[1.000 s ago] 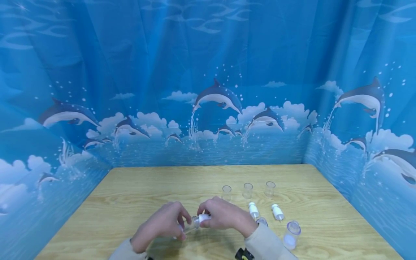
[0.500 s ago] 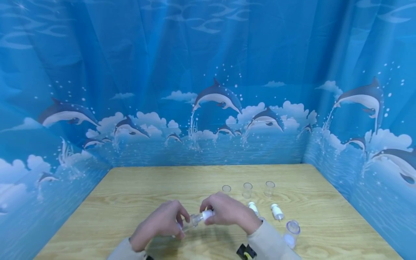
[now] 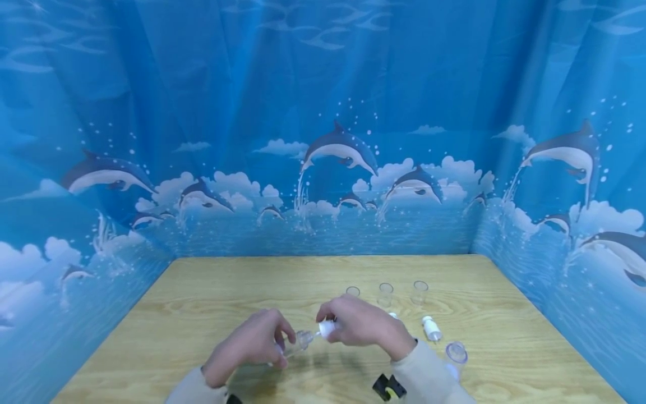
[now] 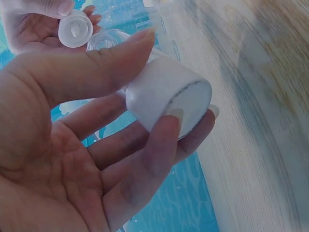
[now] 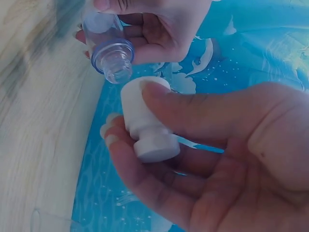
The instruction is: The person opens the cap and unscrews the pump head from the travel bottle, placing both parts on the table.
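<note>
My left hand (image 3: 259,339) grips a clear plastic bottle (image 3: 298,345) that lies tilted, its neck towards the right. In the left wrist view the thumb and fingers surround its white base (image 4: 164,92). Between thumb and fingers, my right hand (image 3: 360,322) pinches a white pump head (image 3: 327,328). A thin stem sticks out of the pump head towards the bottle's mouth, with a small gap between them. The right wrist view shows the bare threaded neck (image 5: 117,67) and purplish collar beside the white pump head (image 5: 145,111).
Three clear cups (image 3: 385,294) stand in a row behind the right hand. Right of it lies another white pump head (image 3: 431,329), with one more mostly hidden by the hand. A clear bottle with a purplish rim (image 3: 456,354) stands by the right sleeve. Blue dolphin curtains (image 3: 323,168) enclose the wooden table (image 3: 212,292).
My right hand has moved up and to the right, and the pump head has come away from the bottle's neck. The left hand stays nearly in place with the bottle.
</note>
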`<action>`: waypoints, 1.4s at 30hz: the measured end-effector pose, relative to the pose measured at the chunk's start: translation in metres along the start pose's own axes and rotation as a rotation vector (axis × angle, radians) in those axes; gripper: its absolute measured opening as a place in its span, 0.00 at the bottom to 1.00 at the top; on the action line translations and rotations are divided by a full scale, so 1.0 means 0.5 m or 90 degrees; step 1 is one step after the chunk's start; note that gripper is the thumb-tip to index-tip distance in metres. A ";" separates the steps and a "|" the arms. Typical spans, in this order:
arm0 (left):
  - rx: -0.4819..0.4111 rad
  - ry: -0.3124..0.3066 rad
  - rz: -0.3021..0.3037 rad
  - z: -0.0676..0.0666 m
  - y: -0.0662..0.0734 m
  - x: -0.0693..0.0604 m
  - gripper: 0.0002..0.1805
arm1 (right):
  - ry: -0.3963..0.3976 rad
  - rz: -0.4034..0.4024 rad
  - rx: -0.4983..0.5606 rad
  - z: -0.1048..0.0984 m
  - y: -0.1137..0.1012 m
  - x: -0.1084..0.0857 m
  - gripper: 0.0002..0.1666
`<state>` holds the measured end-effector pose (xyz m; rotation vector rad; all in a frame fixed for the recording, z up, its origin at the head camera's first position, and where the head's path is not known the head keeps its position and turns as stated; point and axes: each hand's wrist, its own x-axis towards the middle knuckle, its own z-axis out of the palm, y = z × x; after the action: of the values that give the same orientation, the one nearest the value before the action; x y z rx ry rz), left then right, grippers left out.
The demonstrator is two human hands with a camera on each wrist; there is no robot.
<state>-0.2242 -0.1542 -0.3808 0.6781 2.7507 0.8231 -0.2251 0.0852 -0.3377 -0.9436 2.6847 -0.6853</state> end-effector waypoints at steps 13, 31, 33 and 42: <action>-0.028 -0.024 -0.014 -0.004 0.002 0.004 0.21 | -0.018 -0.008 -0.027 -0.053 -0.001 -0.013 0.11; -0.015 -0.022 -0.018 -0.006 0.007 0.002 0.20 | -0.086 0.033 -0.076 -0.083 0.001 -0.002 0.15; -0.013 -0.021 -0.019 -0.006 0.006 0.001 0.21 | -0.089 0.031 -0.088 -0.085 0.004 0.003 0.14; -0.009 -0.018 -0.020 -0.009 0.008 0.000 0.21 | -0.109 0.029 -0.107 -0.093 0.018 0.027 0.09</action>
<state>-0.2239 -0.1533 -0.3747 0.6370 2.7198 0.8196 -0.2563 0.0991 -0.3024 -0.9312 2.6324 -0.3559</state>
